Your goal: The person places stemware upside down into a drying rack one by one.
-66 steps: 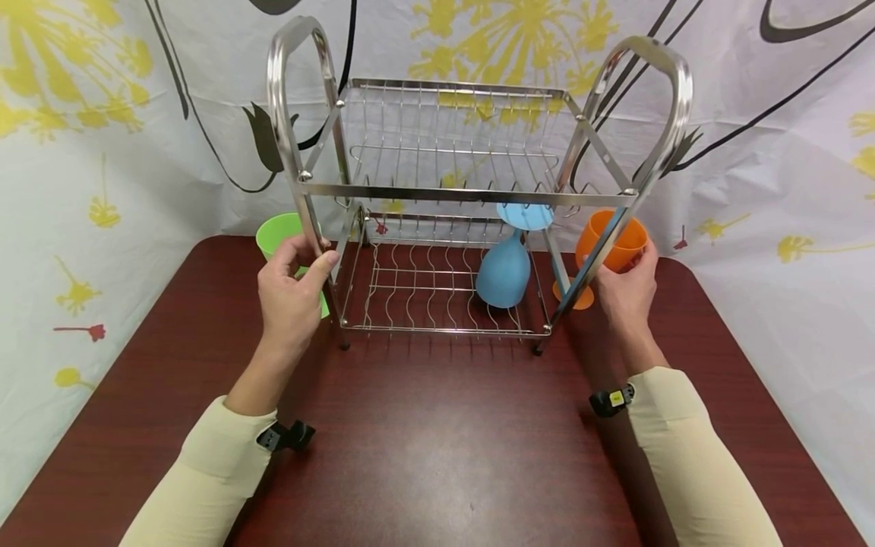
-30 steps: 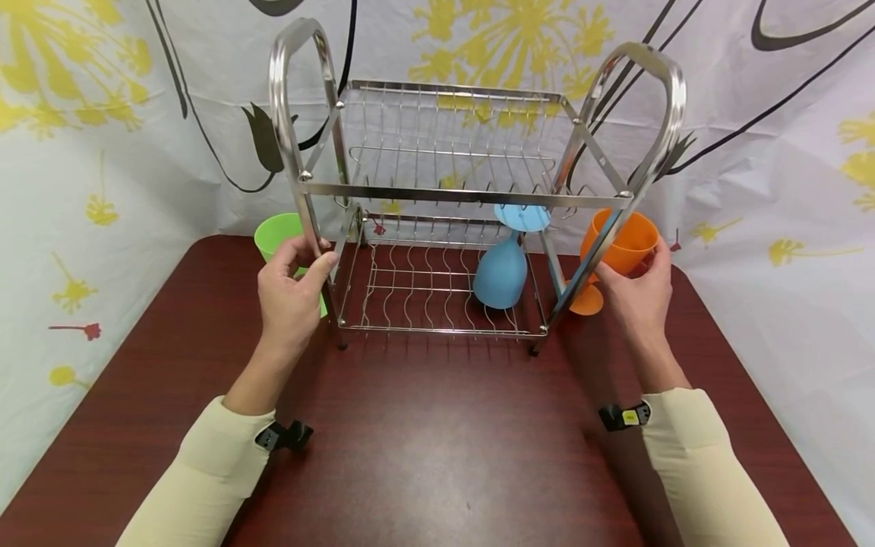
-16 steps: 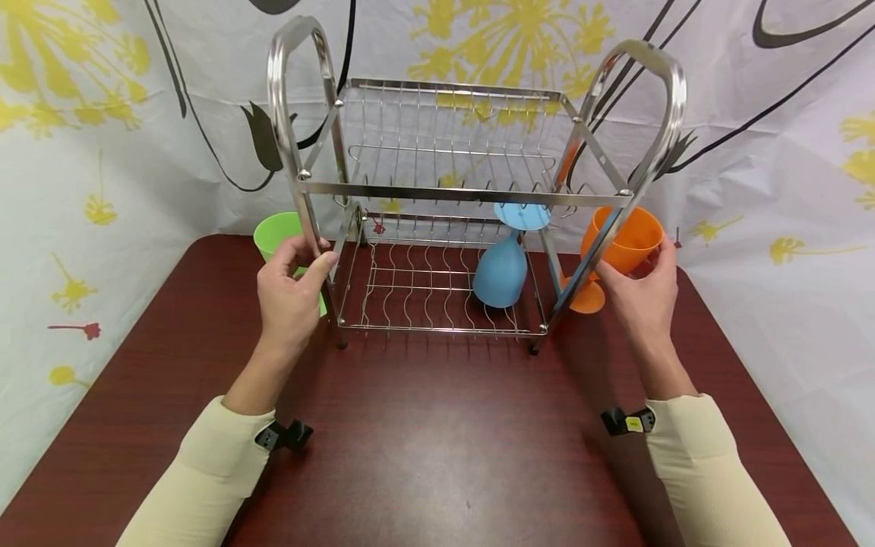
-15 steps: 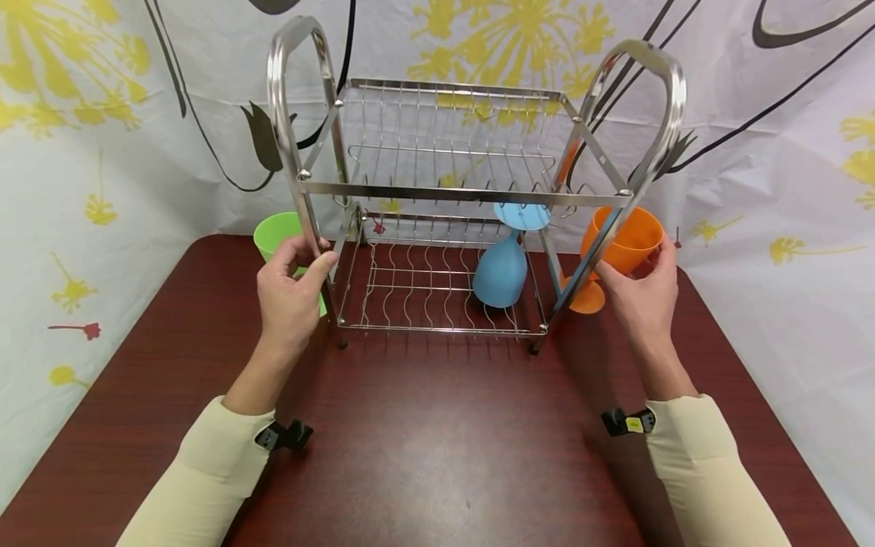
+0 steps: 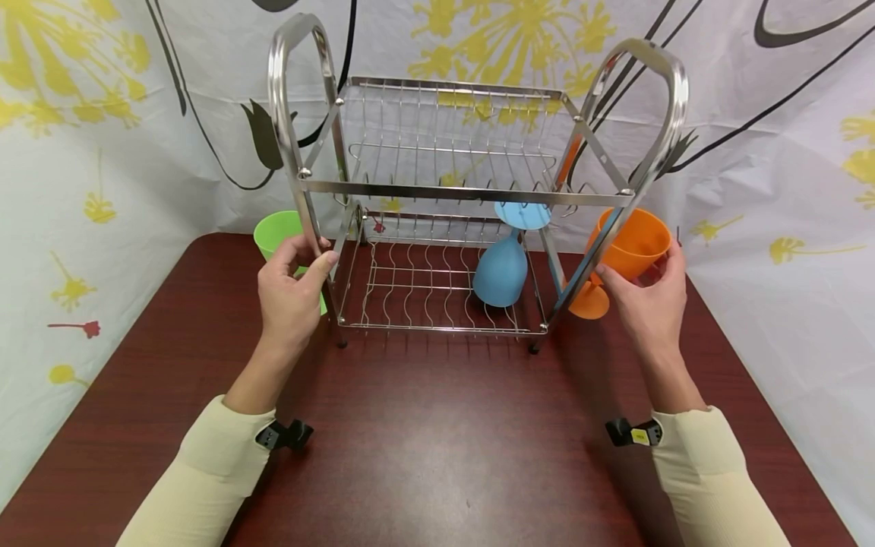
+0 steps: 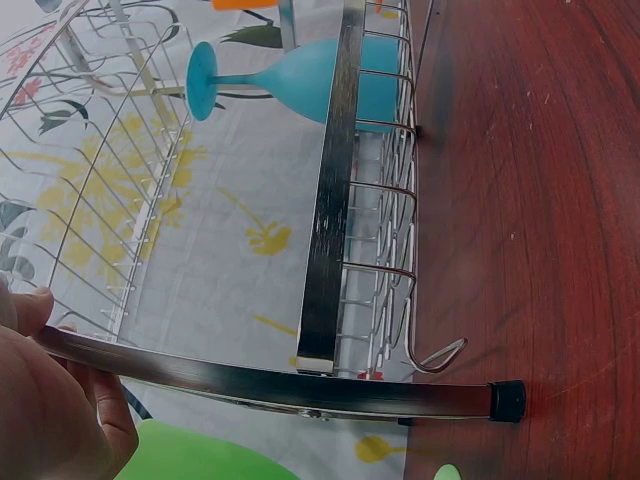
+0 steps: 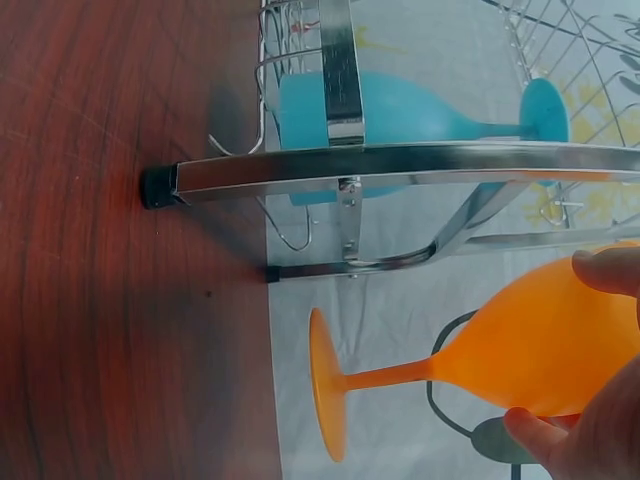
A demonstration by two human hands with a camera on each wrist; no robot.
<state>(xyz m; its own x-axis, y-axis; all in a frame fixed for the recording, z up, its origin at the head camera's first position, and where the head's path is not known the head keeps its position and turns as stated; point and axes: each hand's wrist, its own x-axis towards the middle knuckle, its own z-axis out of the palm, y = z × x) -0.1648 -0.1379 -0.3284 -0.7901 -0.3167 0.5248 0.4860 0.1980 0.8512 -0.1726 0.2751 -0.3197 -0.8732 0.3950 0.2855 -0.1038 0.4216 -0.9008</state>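
Observation:
A two-tier metal dish rack stands on the table. My left hand grips its left front post, thumb on the near side. With thumb and fingers, my right hand holds an orange plastic goblet by the bowl, just right of the rack. It leans a little to the right, and its foot looks raised off the table in the right wrist view. On the lower tier a blue goblet sits upside down at the right. Behind my left hand, a green cup is partly hidden.
The dark red wooden table extends in front of the rack. A white patterned cloth hangs close behind and along both sides. The upper tier has wire dividers, and the right arched post rises beside the orange goblet.
My right hand has moved to the right and slightly nearer with the orange goblet, which leans more to the right now. My left hand and the rack stay nearly still.

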